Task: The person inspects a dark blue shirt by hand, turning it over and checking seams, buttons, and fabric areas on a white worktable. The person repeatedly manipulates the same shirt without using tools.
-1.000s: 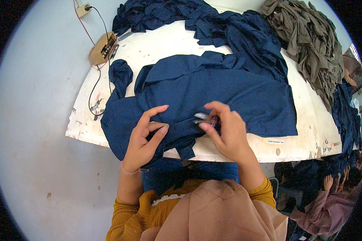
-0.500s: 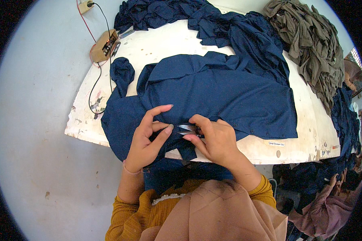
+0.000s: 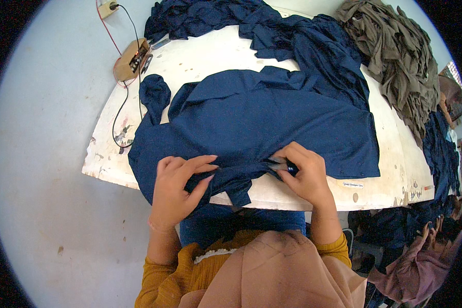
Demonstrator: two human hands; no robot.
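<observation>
A dark navy buttoned shirt (image 3: 251, 118) lies spread on the white table, one sleeve reaching left and its near edge bunched in front of me. My left hand (image 3: 177, 187) rests over the shirt's near left part, thumb and fingers apart with a gap between them. In my right hand (image 3: 308, 174) is a small pair of thread snips (image 3: 277, 165), held at the shirt's front edge with the blades pointing left. The fingers partly cover the snips, and whether the blades touch the cloth is hard to tell.
Navy garments (image 3: 205, 18) are heaped along the table's far side, grey-brown ones (image 3: 390, 56) at the far right. A brown box with wires (image 3: 130, 60) stands at the left edge of the worn white table (image 3: 205, 56). Another person's sleeve (image 3: 416, 272) shows at lower right.
My right hand has moved right along the shirt's edge with the snips. My left hand has shifted slightly left and down, its fingers now lower over the cloth.
</observation>
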